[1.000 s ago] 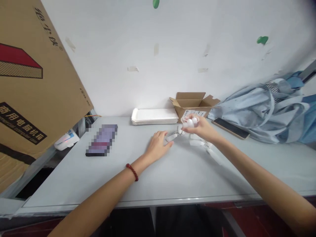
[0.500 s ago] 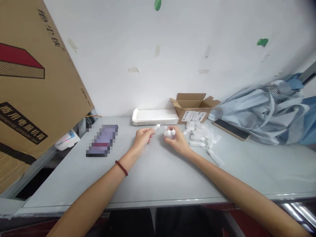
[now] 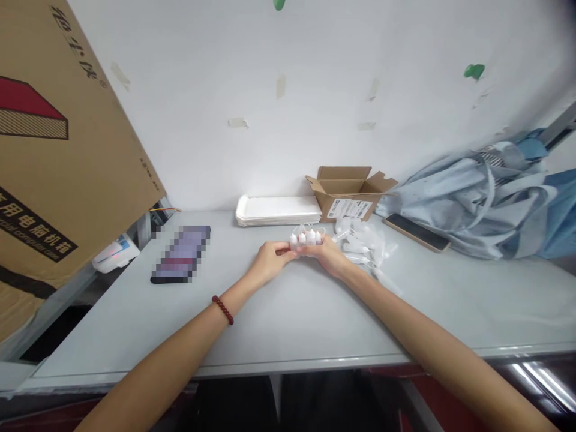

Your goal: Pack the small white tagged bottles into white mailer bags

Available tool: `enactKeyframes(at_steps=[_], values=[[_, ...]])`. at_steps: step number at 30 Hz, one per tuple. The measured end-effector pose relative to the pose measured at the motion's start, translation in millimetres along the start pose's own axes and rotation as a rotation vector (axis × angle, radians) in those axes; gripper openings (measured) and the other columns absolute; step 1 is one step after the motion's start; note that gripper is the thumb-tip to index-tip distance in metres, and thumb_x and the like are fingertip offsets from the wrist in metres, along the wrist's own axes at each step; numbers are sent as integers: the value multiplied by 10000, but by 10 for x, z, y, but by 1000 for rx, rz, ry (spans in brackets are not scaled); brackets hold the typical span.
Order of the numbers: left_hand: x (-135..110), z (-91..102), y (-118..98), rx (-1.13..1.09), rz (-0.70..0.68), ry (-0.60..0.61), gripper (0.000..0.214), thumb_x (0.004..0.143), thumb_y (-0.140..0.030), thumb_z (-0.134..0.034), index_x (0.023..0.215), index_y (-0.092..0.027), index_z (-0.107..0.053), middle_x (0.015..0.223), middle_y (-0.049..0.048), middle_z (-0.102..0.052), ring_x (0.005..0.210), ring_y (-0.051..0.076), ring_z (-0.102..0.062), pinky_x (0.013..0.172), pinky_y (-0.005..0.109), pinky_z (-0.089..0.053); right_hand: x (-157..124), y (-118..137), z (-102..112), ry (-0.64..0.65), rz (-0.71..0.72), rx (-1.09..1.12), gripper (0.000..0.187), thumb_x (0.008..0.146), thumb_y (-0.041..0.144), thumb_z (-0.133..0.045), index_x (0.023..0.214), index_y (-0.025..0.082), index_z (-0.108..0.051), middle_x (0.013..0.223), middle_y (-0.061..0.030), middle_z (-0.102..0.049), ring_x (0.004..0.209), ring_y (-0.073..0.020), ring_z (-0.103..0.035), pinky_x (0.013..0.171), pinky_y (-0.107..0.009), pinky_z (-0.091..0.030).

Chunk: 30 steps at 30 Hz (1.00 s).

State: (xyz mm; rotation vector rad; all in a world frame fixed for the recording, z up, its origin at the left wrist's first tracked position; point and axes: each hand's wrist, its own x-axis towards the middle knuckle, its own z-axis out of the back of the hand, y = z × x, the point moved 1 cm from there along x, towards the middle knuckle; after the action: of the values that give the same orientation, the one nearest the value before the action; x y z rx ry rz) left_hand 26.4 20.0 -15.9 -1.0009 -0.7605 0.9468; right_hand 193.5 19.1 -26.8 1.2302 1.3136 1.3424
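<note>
Several small white capped bottles (image 3: 306, 239) stand upright side by side in a row between my hands, with thin white loops above their caps. My left hand (image 3: 269, 261) is closed on the left end of the row, thumb and fingers pressed against it. Wrapped around the right end and front is my right hand (image 3: 330, 254), also closed. The fingers hide the lower parts of the bottles. Just right of my right hand, more white bottles (image 3: 357, 258) lie loose on the grey table (image 3: 288, 318) with clear plastic wrapping.
Behind my hands lie a stack of white padded envelopes (image 3: 279, 210) and an open cardboard box (image 3: 344, 204). A phone (image 3: 416, 232) and blue-grey fabric (image 3: 463, 198) are at right. A blurred-out device (image 3: 182, 252) lies at left, near a large carton (image 3: 90, 180).
My left hand has moved right, bringing a single bottle to the group in my right hand. The bottles now stand in a row held by both hands. The view has shifted slightly.
</note>
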Motion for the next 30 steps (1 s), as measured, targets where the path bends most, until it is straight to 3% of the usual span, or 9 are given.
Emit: enactKeyframes(at_steps=[5,9,12,16,23,26,30], values=[[-33,-25,-23,548,-247,-26,240,871,-176,-476,755,-130,-681,773,74,-643,712,174,-569,679,277,-418,-52,39,-48,-17,5,-9,348,500,272,-816,746,207,-579,771,15,-571,736,-155,-518,740,-323,-438],[-34,111,-105,668,-341,156,277,900,-197,-441,802,-140,-694,808,90,-656,735,181,-590,694,273,-421,-85,91,-66,-21,15,-115,362,510,317,-803,777,191,-595,764,9,-577,729,-158,-510,703,-311,-427],[-26,279,-172,597,-314,200,275,888,-277,-478,802,-178,-720,727,50,-665,667,174,-586,650,268,-419,-77,103,-77,-29,37,-174,314,522,318,-781,714,182,-574,696,27,-537,668,-139,-480,630,-282,-405],[-27,422,-230,421,-242,19,271,819,-356,-576,1007,-212,-709,843,42,-712,752,193,-624,666,266,-442,-58,84,-96,-89,102,-258,258,549,291,-740,680,186,-544,670,39,-521,636,-126,-465,600,-260,-391],[-19,301,-196,305,-138,-72,193,790,-347,-589,818,-171,-664,799,58,-700,667,176,-621,628,276,-463,-122,77,-125,-77,199,-387,241,591,275,-691,768,178,-559,662,33,-530,614,-119,-456,550,-233,-354],[-9,263,-155,133,-40,-38,191,790,-333,-570,844,-157,-618,730,45,-670,576,158,-613,552,266,-470,-151,98,-147,-64,226,-439,252,603,273,-678,808,177,-569,677,29,-550,631,-121,-465,575,-233,-362],[-36,225,-167,66,-37,-23,169,785,-314,-561,708,-164,-562,621,27,-629,557,162,-623,548,264,-482,-141,82,-164,-86,236,-525,334,590,278,-676,879,182,-538,724,33,-556,662,-127,-485,612,-239,-380]])
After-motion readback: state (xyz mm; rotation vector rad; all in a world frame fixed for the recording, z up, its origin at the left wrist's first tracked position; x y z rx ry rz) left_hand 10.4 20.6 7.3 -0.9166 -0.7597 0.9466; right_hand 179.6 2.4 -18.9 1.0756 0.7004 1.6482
